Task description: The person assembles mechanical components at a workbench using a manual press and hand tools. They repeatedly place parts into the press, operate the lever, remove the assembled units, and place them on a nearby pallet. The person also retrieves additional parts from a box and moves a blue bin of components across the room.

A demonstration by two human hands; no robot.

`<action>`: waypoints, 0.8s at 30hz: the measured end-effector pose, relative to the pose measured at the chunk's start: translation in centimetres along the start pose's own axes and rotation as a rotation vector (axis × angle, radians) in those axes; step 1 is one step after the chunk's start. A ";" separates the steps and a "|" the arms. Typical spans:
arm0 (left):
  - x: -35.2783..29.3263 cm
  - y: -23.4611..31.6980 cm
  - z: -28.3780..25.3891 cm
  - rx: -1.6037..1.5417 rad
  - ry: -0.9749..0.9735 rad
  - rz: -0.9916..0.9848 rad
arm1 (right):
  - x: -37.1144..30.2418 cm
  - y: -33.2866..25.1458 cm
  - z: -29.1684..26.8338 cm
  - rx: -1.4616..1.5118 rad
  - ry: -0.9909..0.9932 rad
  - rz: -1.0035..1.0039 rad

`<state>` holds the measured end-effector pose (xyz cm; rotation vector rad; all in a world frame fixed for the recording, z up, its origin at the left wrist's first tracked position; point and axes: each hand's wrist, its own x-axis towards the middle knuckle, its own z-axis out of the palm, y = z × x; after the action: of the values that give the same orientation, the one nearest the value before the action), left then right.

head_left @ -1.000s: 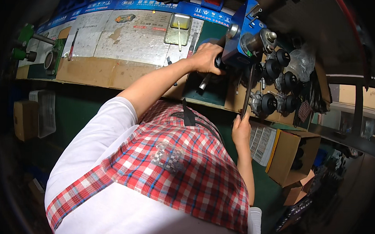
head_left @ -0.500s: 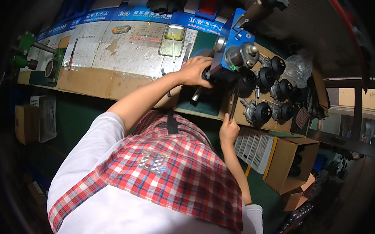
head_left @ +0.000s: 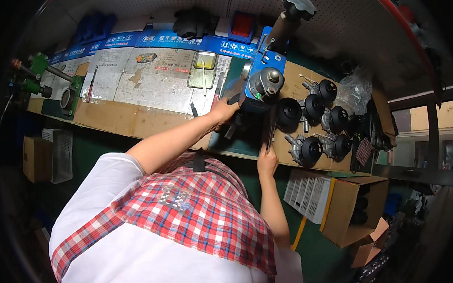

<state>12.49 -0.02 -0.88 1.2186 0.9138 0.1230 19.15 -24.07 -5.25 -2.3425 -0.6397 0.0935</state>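
- Nearest is the person's red plaid apron [head_left: 193,211], on the near side of the blue press [head_left: 262,77], which serves as landmark here.
- The right hand [head_left: 267,161] is closed around the low end of a dark lever [head_left: 271,131], at the near side of the blue press.
- Just left of the blue press, the left hand [head_left: 223,112] is curled partway around a black round part [head_left: 234,99]; its fingertips are hidden, so their exact hold cannot be told.
- A short silver tube [head_left: 230,132] shows just near of that hand, left of and below the head of the blue press.
- Below the surface [head_left: 236,150], to the near right of the blue press, are a white crate [head_left: 307,193] and an open cardboard box [head_left: 342,212].
- Right of the blue press, metal units with round black caps [head_left: 311,149] stand grouped on cardboard; a clear plastic bag [head_left: 355,86] lies beyond them.
- Left of the blue press sits a shallow tray [head_left: 194,79] with something yellow inside and a white stick [head_left: 204,77] across it.
- Well left of the blue press is a green fixture [head_left: 71,102].
- Beyond the blue press, to its left, lies a black bundle [head_left: 193,23].
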 end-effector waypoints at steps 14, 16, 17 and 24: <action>-4.7 2.7 -4.2 0.040 0.059 -0.004 | -3.8 -7.6 -16.3 1.315 -0.661 0.435; -6.7 3.4 -6.1 0.103 0.061 0.029 | -3.5 -9.8 -10.0 1.016 -0.588 0.514; -7.7 3.8 -7.0 0.089 0.058 0.035 | -3.2 -11.6 -7.0 0.941 -0.592 0.515; -12.6 4.8 -15.1 0.516 0.142 0.450 | 0.9 -25.6 1.9 0.698 -0.632 0.327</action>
<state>-3.86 6.35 9.16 1.9082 0.8026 0.3518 8.74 -6.23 9.97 -1.6841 -0.4028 1.0585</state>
